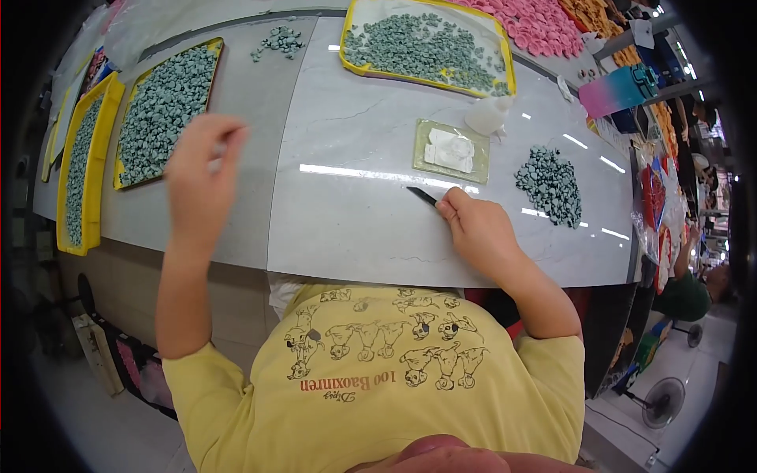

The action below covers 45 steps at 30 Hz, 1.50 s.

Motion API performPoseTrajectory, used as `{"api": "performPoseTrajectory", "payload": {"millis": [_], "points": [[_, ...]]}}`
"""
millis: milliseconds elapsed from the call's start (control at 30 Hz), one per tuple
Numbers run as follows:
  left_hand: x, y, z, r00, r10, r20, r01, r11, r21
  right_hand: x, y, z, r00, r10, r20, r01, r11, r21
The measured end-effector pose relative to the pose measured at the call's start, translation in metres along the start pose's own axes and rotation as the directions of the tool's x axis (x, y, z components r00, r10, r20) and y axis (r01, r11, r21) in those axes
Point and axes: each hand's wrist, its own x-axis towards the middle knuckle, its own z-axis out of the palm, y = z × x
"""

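My right hand (477, 229) grips a small knife with a thin dark blade (422, 195). The blade points up and left, just above the grey-white tabletop; the handle is hidden in my fist. Over the right edge of a yellow tray (218, 49) of small green stone-like pieces (162, 106), my left hand (203, 169) is raised. Its fingers are bent and blurred, and whether they hold anything cannot be made out. Ahead of the knife lies a greenish square plate (426, 142) with a white paste-like patch (451, 150) on it. A white squeeze bottle (487, 116) stands at its far right corner.
A loose heap of dark green pieces (550, 187) lies at the right, a smaller heap (281, 42) at the far left. Another yellow tray (509, 59) stands at the back, and a yellow bin (96, 189) at the left edge. A blue-pink bottle (617, 91) lies far right.
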Motion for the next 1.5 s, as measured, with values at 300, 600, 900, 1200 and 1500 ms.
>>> {"api": "performPoseTrajectory", "payload": {"millis": [300, 600, 900, 1200, 1500], "points": [[0.032, 0.021, 0.118, 0.804, 0.469, 0.366, -0.362, 0.874, -0.326, 0.015, 0.000, 0.000, 0.999, -0.019, -0.037, 0.022, 0.997, 0.072], [0.040, -0.010, 0.127, 0.915, 0.126, 0.382, 0.069, 0.887, -0.456, 0.042, 0.006, 0.018, 0.996, 0.033, -0.079, -0.023, 0.993, 0.119], [0.041, -0.019, 0.137, 0.916, 0.137, 0.378, 0.054, 0.890, -0.453, 0.053, 0.013, 0.017, 0.999, -0.021, -0.037, 0.027, 0.985, 0.171], [0.041, -0.017, 0.137, 0.927, 0.103, 0.360, 0.076, 0.889, -0.451, 0.054, 0.012, 0.011, 1.000, -0.025, 0.015, 0.021, 0.979, 0.201], [0.041, -0.017, 0.129, 0.937, 0.075, 0.340, 0.080, 0.904, -0.419, 0.051, 0.015, 0.011, 0.998, 0.016, 0.066, -0.039, 0.930, 0.366]]}}
